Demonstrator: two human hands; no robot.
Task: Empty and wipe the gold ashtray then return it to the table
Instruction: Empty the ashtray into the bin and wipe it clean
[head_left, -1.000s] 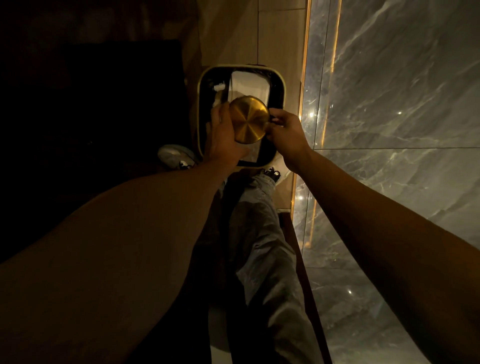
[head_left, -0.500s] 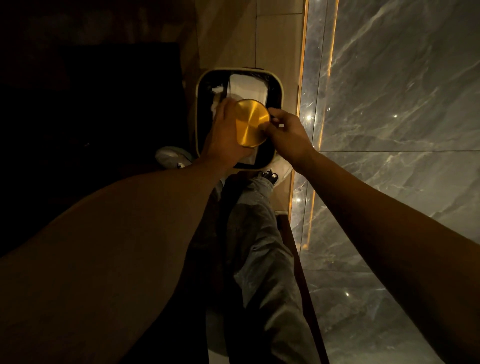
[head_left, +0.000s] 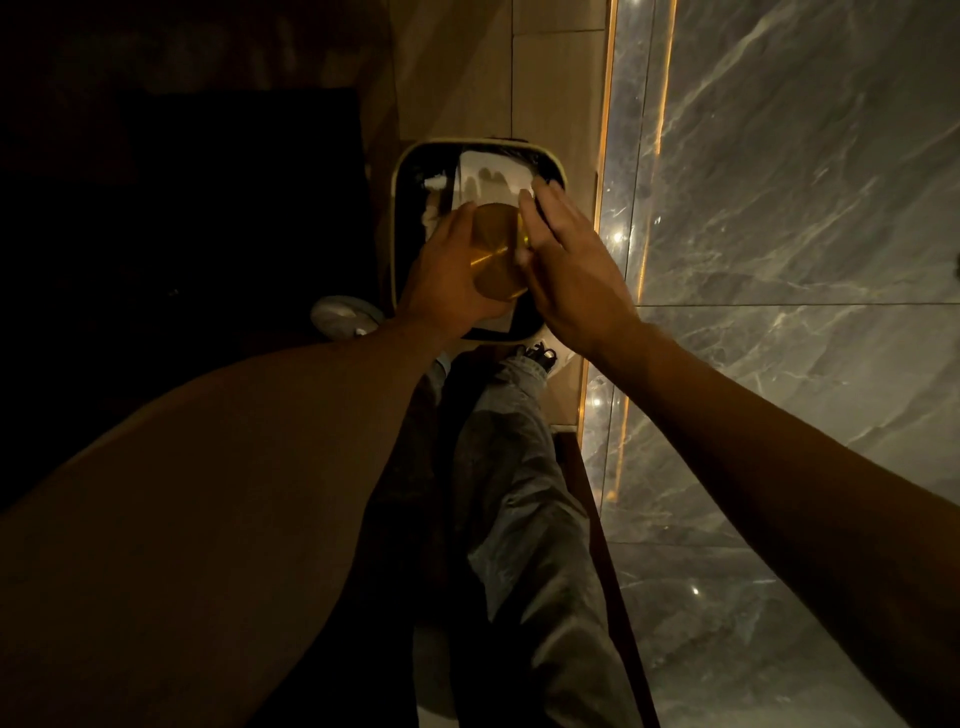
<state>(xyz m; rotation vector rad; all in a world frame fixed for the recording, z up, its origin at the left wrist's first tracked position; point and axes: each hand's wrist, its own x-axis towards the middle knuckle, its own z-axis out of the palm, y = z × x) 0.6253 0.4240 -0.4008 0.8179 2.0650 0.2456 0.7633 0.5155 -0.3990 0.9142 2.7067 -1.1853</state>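
The round gold ashtray (head_left: 496, 254) is held upside down over the open waste bin (head_left: 400, 208), its flat shiny base facing me. My left hand (head_left: 449, 275) grips its left side. My right hand (head_left: 566, 265) lies flat against its right edge with the fingers stretched out and together, over the bin's right rim. White paper waste (head_left: 488, 176) lies inside the bin below the ashtray. The ashtray's inside is hidden.
The bin has a pale rim and a dark liner and stands on a tan tiled floor. A grey marble wall (head_left: 805, 260) with a lit gold strip runs along the right. My legs and shoes (head_left: 343, 317) are below; the left is dark.
My right hand has let go of its pinch on the ashtray's rim and now lies flat and extended against its right side. The ashtray sits slightly lower over the bin.
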